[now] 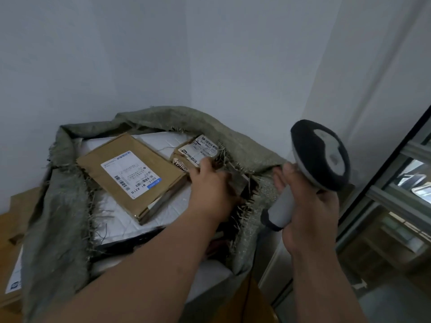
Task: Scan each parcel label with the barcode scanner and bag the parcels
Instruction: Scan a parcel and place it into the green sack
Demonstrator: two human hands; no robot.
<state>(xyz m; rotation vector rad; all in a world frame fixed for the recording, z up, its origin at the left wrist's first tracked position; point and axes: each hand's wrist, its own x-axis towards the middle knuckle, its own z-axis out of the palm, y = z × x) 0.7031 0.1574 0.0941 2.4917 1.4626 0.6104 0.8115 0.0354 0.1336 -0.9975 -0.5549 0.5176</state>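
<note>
**Small parcel going into the sack, scanner held off to the side**

My left hand [211, 180] reaches into the mouth of the sack [58, 206], fingers curled round the near edge of a small parcel [198, 151] that lies just beyond the fingertips, its label facing up. My right hand [307, 206] is wrapped round the grip of the barcode scanner [319, 155], holding it upright, outside the sack's rim and well to the right of the left hand, not aimed at any label that I can see.

To the left of the left hand, a flat brown parcel [130, 173] lies inside the sack with its label up, resting on white parcels [161, 141] beneath.

I judge the bagging to be partly done: at least two parcels are in the sack, and the small one is being placed or adjusted. Brown boxes [14, 229] at the far left, outside the sack, may remain to be scanned.

My forearm hides the sack's near side, the label print is too blurred to read, and I cannot tell which parcels have been scanned.
</note>
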